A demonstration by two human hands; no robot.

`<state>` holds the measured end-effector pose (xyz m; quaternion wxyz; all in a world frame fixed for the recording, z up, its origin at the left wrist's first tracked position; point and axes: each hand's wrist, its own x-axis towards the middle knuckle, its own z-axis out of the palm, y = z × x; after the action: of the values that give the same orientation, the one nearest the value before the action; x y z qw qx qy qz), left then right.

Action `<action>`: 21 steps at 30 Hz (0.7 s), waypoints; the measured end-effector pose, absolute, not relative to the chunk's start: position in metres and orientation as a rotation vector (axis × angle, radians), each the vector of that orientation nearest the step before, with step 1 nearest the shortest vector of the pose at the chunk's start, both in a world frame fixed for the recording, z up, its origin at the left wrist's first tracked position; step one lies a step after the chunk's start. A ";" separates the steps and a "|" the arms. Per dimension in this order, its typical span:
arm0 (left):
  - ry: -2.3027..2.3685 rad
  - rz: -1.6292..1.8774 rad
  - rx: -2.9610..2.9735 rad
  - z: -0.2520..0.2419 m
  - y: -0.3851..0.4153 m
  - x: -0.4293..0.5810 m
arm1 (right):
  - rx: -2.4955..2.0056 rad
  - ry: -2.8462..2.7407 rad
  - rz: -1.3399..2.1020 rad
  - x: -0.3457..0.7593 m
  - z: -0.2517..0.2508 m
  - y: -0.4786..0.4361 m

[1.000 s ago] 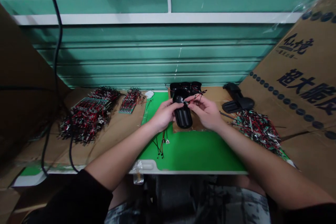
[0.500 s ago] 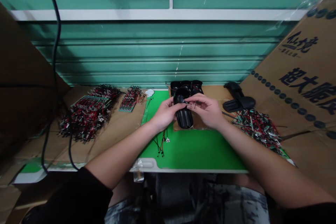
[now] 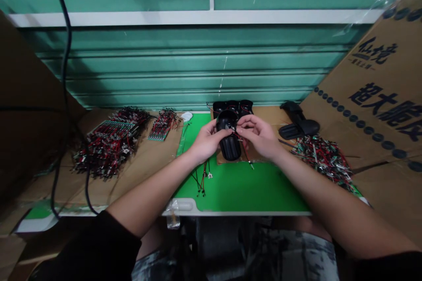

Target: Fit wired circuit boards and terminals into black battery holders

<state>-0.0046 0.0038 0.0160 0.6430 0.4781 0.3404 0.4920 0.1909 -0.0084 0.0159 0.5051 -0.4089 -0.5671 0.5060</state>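
My left hand (image 3: pixel 206 141) is closed around a black plastic housing (image 3: pixel 229 145), held just above the green mat (image 3: pixel 237 186). My right hand (image 3: pixel 260 135) pinches a small wired part (image 3: pixel 242 142) against the housing's top; its red and black leads hang down toward the mat. Behind the hands lie more black housings (image 3: pixel 233 107) on a cardboard sheet.
Heaps of red-and-black wired boards lie at the left (image 3: pixel 108 142) and right (image 3: pixel 321 156). A smaller strip of boards (image 3: pixel 162 126) sits left of the mat. Loose wires (image 3: pixel 202 180) rest on the mat. A black tool (image 3: pixel 296 124) lies at the back right beside a printed carton (image 3: pixel 376 96).
My right hand has turned the wired part so that its leads now hang downward over the mat instead of pointing up and to the right. The left hand keeps its hold on the housing.
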 end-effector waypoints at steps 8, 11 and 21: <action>0.794 1.121 1.282 0.011 0.005 -0.004 | -1.150 -1.438 1.306 0.187 0.017 -0.010; 0.793 1.112 1.266 0.010 0.005 -0.004 | -1.135 -1.409 1.317 0.186 0.019 -0.011; 0.809 1.086 1.167 0.004 0.005 -0.002 | -1.096 -1.434 1.312 0.186 0.017 -0.010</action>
<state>-0.0020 0.0051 0.0043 0.6266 0.5087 0.3526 0.4736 0.1863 -0.0101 0.0170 0.4395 -0.4413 -0.5774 0.5280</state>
